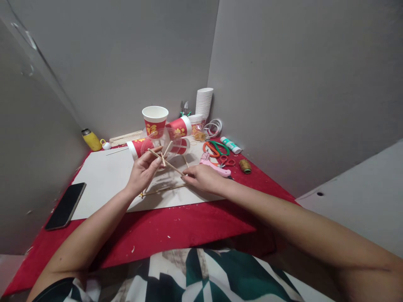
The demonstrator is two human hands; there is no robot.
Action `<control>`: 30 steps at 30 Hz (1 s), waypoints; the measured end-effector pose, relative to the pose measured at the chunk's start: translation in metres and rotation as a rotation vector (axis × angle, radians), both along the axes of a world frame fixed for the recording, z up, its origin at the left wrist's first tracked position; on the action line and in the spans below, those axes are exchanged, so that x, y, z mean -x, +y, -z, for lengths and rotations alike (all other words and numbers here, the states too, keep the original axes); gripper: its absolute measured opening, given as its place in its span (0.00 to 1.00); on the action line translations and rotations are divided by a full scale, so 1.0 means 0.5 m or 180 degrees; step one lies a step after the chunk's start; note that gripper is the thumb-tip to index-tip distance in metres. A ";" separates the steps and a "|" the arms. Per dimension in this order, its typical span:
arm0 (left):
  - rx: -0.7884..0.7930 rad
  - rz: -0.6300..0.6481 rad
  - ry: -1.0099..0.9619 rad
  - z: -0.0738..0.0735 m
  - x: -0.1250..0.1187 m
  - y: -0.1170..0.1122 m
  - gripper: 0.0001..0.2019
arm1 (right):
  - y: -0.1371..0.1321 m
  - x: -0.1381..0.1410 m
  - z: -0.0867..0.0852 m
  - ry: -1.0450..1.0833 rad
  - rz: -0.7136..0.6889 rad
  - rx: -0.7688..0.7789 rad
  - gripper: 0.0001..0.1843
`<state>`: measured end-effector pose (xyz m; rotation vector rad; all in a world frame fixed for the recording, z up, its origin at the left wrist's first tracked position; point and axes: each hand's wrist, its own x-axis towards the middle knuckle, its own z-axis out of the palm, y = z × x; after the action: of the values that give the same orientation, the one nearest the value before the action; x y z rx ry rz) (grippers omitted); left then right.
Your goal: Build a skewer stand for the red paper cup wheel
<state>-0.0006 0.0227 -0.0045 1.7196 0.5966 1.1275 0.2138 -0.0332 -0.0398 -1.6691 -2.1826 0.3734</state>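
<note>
A thin wooden stick (173, 167) slants across between my two hands. My left hand (146, 167) is closed around its upper left part, where it crosses other short sticks. My right hand (203, 178) pinches the lower right end of that stick. Just beyond them stands a frame of sticks with a clear round disc and several red paper cups around it. One cup (155, 126) is upright at the top, another (179, 127) lies sideways at the right, and a third (137, 147) tips to the left. A long stick (165, 189) forms the frame's near base.
The white board (100, 176) lies on a red cloth (163, 228). At left are a phone (66, 205) and yellow bottle (91, 139). To the right are a pink glue gun (217, 168), scissors (226, 161), a thread spool (245, 166) and stacked cups (204, 102). Grey walls enclose the table.
</note>
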 end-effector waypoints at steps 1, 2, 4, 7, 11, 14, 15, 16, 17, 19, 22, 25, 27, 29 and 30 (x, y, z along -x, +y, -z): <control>-0.0007 -0.0004 0.0001 0.000 0.001 0.000 0.21 | 0.000 0.000 0.000 -0.0020 -0.0007 0.0001 0.14; -0.0011 -0.0003 0.0000 0.001 0.001 -0.001 0.21 | 0.000 0.000 0.000 -0.0030 -0.0012 0.0000 0.14; -0.0010 0.0010 0.0006 0.001 0.002 -0.002 0.21 | 0.000 0.000 0.001 -0.0017 -0.0015 0.0002 0.15; -0.0030 0.0028 0.0029 0.003 0.004 -0.003 0.20 | 0.001 -0.001 0.004 -0.0017 -0.0015 -0.0005 0.15; -0.0005 0.0080 0.0028 0.007 0.007 -0.006 0.20 | 0.002 -0.004 0.010 -0.0019 -0.0034 -0.0027 0.15; -0.0004 0.0068 -0.0017 0.015 0.011 -0.011 0.21 | 0.003 -0.004 0.011 -0.0003 -0.0041 -0.0039 0.15; -0.0030 0.0019 -0.0036 0.018 0.013 -0.013 0.22 | 0.003 -0.004 0.010 -0.0015 -0.0041 -0.0039 0.15; -0.0085 -0.0055 -0.0050 0.021 0.015 -0.015 0.23 | 0.002 -0.003 0.009 -0.0034 -0.0047 -0.0032 0.15; -0.0162 -0.0139 -0.0038 0.024 0.019 -0.018 0.25 | 0.002 -0.002 0.007 -0.0051 -0.0051 -0.0020 0.15; -0.0353 -0.0315 0.0109 0.030 0.029 -0.023 0.25 | 0.000 0.000 0.001 -0.0080 -0.0037 0.0016 0.15; -0.0649 -0.0539 0.0522 0.043 0.047 -0.029 0.21 | -0.002 0.004 -0.005 -0.0138 0.0016 0.0057 0.14; -0.0931 -0.0716 0.0990 0.061 0.068 -0.030 0.16 | -0.002 0.007 -0.006 -0.0187 0.0005 0.0051 0.14; -0.1034 -0.0798 0.1346 0.075 0.082 -0.027 0.13 | -0.001 0.007 -0.004 -0.0207 -0.0017 0.0033 0.14; -0.1032 -0.0883 0.1675 0.089 0.095 -0.023 0.11 | 0.000 0.006 -0.002 -0.0221 -0.0038 0.0018 0.15; -0.1006 -0.0923 0.1799 0.096 0.100 -0.020 0.10 | 0.000 0.006 -0.001 -0.0234 -0.0040 0.0015 0.15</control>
<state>-0.0506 0.0125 -0.0522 2.3059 1.0875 0.9584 0.2110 -0.0332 -0.0396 -1.6980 -2.2475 0.3257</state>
